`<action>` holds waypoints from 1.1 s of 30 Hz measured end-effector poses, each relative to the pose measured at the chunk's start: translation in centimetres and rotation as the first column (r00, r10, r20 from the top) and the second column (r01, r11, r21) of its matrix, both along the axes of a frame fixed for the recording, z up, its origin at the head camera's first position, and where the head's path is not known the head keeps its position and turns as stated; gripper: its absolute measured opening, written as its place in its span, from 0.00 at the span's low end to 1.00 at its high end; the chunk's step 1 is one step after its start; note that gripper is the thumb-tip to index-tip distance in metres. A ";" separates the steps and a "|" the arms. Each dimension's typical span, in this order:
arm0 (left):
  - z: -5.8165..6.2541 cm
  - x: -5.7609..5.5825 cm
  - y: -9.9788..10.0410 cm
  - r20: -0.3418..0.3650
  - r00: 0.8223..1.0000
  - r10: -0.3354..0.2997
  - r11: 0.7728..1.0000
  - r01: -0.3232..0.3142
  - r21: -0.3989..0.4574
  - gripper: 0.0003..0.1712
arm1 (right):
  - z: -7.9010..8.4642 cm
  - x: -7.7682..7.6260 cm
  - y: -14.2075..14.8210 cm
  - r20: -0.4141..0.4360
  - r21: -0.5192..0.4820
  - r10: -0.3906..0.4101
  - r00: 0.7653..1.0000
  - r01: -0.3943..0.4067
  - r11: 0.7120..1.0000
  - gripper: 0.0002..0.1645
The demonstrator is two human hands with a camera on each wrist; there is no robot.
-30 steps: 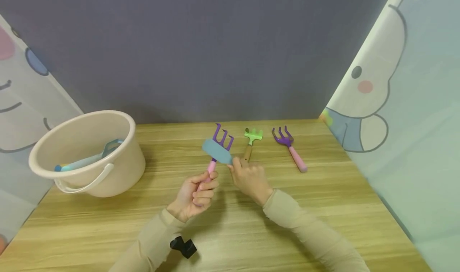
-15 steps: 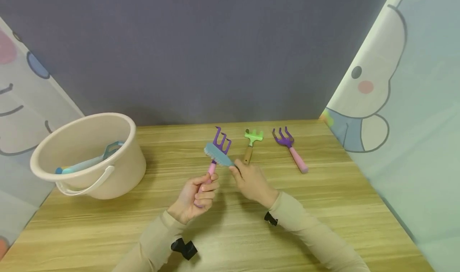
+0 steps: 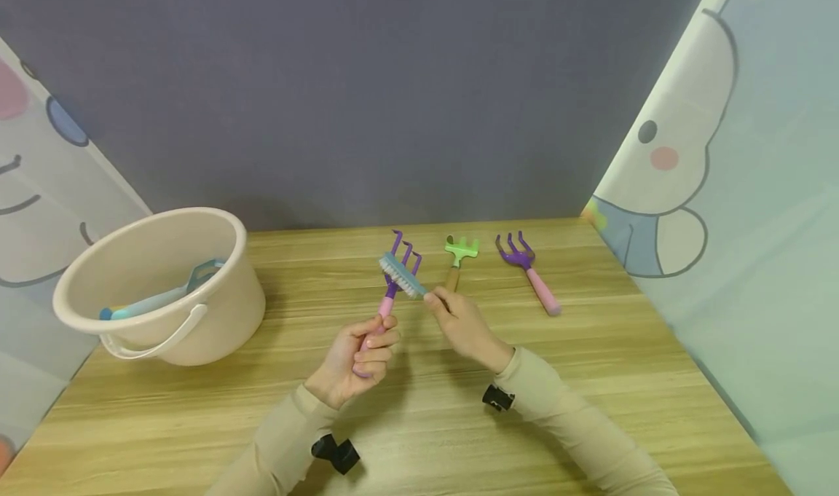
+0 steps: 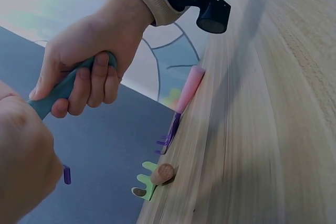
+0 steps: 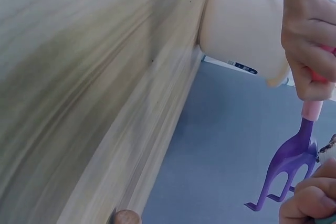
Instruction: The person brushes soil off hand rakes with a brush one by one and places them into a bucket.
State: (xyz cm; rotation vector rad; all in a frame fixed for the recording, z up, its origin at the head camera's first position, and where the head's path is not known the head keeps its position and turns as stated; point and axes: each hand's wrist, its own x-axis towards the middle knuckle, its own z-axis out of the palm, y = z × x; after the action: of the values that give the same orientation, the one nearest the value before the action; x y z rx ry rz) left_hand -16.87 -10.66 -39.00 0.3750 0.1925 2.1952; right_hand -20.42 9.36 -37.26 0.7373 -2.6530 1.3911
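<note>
Below and left of centre frame, my left hand (image 3: 359, 355) grips a pink-handled purple rake (image 3: 385, 306), its long axis rising slightly rightward; further right, my right hand (image 3: 463, 328) grips a blue brush (image 3: 403, 272) slanting up-left across the rake's head (image 3: 392, 290). The left wrist view alone shows the brush handle (image 4: 55, 95) inside my right hand's grasp.

room: along right edge of table (image 3: 662, 379), between bucket (image 3: 226, 325) and left hand (image 3: 359, 357) | obstacles: bucket toward left edge; green rake (image 3: 462, 249), pink-handled fork (image 3: 536, 280) near far edge
</note>
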 end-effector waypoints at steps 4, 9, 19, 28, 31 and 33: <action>0.0 0.0 0.0 -0.010 1.000 -0.015 1.000 0.015 0.010 0.12 | 0.2 -0.2 0.2 0.021 -0.048 -0.029 0.999 0.030 0.998 0.19; 0.1 0.0 -0.1 -0.013 1.000 -0.012 1.000 0.012 0.008 0.12 | 0.1 -0.5 0.5 0.066 -0.115 -0.073 0.995 0.080 0.990 0.19; 0.0 0.3 -0.6 0.014 1.000 -0.019 0.999 0.019 0.039 0.14 | -0.5 -1.2 1.4 0.089 -0.204 -0.168 0.982 0.183 0.962 0.20; 0.3 0.9 -1.1 -0.007 0.999 -0.032 0.996 0.032 0.087 0.17 | -1.4 -1.5 3.0 0.118 -0.154 -0.234 0.965 0.250 0.956 0.21; 0.4 1.1 -1.3 -0.024 0.999 -0.034 0.994 0.037 0.102 0.17 | -1.7 -1.6 3.6 0.107 -0.134 -0.261 0.959 0.274 0.953 0.20; 0.4 1.3 -1.5 -0.038 0.999 -0.031 0.994 0.035 0.104 0.17 | -1.9 -1.7 3.8 0.100 -0.118 -0.274 0.957 0.285 0.951 0.20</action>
State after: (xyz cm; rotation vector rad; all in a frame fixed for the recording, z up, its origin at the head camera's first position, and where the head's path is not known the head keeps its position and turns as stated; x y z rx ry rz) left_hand -15.61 -12.13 -38.56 0.4731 0.0904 2.1727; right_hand -22.10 13.20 -39.16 0.2817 -2.5654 1.5249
